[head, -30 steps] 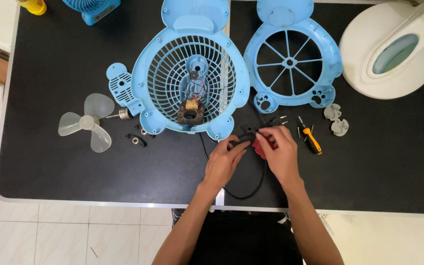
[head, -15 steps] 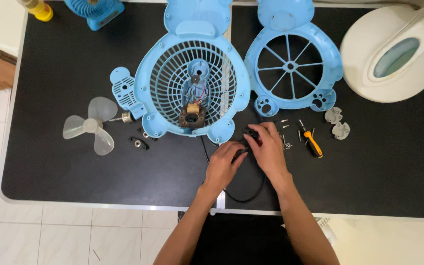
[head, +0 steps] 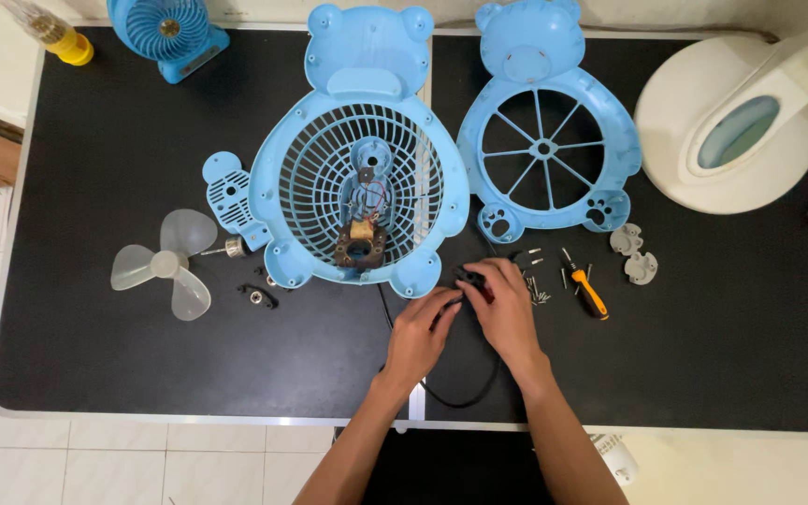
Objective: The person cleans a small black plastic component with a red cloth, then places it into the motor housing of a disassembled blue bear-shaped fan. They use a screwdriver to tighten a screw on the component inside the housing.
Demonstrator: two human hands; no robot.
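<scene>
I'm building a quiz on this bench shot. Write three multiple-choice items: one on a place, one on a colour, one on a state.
1. Where does the clear fan blade lie?
A. left of the grille shell
B. on the lamp
C. under the hands

2. What colour is the screwdriver handle?
A. green
B. orange
C. white

3. What state is the blue bear-shaped fan in?
A. assembled
B. boxed
C. taken apart

Answers:
1 A: the blade lies left of the grille shell.
2 B: orange handle, right of the right hand.
3 C: grille shell and spoked shell lie side by side; the left hand and right hand meet at a small black part.
</scene>
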